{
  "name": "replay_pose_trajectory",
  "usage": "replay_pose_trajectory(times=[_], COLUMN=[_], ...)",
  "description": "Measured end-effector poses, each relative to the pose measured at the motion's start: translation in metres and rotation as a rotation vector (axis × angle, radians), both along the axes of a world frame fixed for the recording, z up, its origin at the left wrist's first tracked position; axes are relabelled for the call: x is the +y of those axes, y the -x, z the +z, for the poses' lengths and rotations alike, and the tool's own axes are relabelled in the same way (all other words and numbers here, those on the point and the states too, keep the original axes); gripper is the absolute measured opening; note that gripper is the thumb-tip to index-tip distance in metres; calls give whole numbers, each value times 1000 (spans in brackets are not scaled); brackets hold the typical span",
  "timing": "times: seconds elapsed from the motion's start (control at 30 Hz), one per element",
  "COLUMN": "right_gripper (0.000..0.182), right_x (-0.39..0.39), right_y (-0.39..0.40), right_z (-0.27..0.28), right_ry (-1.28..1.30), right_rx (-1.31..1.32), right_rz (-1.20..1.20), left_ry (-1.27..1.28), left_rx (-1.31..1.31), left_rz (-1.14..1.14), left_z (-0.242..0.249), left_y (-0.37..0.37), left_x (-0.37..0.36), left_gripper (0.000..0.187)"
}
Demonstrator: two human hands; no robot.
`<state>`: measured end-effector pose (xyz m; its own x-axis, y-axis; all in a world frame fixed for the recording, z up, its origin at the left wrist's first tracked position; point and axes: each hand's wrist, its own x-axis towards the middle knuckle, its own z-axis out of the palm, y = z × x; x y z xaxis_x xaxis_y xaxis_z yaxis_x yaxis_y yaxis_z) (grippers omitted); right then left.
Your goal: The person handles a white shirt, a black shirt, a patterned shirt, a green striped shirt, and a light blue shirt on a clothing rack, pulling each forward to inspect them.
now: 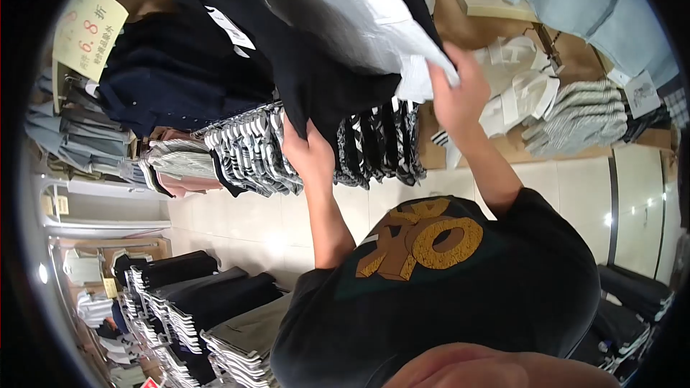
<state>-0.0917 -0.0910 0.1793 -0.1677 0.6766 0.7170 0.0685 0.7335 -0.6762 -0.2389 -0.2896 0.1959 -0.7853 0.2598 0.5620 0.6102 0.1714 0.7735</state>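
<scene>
Both hands were on one piece: a loose black cloth garment (302,65) with a broad pale grey-white layer (345,14), held up in front of the person. Couldn't tell if the layer was lining or a separate sheet. Left hand (310,154): thumb and fingers pinched on the black lower edge. Right hand (463,95): gripped on the white corner of the pale layer; couldn't tell if black cloth was caught too. White paper-like tag (230,31) sat by the black cloth, well apart from both hands.

Handling, my read: layers looked able to slip against each other, so the right grip was best taking both; pale layer alone risked skewing it. Light, even tension between hands was the safe setting; a hard pull risked stretching the edge. Worth keeping the cloth clear of the black-and-white patterned garments (377,147) just below in view and the dark navy cloth garments (172,72) at left, to avoid snags.
</scene>
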Motion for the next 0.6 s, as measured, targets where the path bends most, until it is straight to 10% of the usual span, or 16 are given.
replay_pose_trajectory(times=[0.2,0.43,0.6], right_gripper=[36,34,106], right_x=[-45,-33,-4], right_y=[1,-9,-3], right_z=[-8,-8,15], right_ry=[-416,-370,-111], right_rx=[22,50,82], right_rz=[376,644,513], left_ry=[27,27,-141], left_rx=[124,246,-50], left_rz=[-265,-141,-230], left_z=[1,22,2], left_y=[-62,-72,-65], left_x=[23,42,40], left_gripper=[63,10,11])
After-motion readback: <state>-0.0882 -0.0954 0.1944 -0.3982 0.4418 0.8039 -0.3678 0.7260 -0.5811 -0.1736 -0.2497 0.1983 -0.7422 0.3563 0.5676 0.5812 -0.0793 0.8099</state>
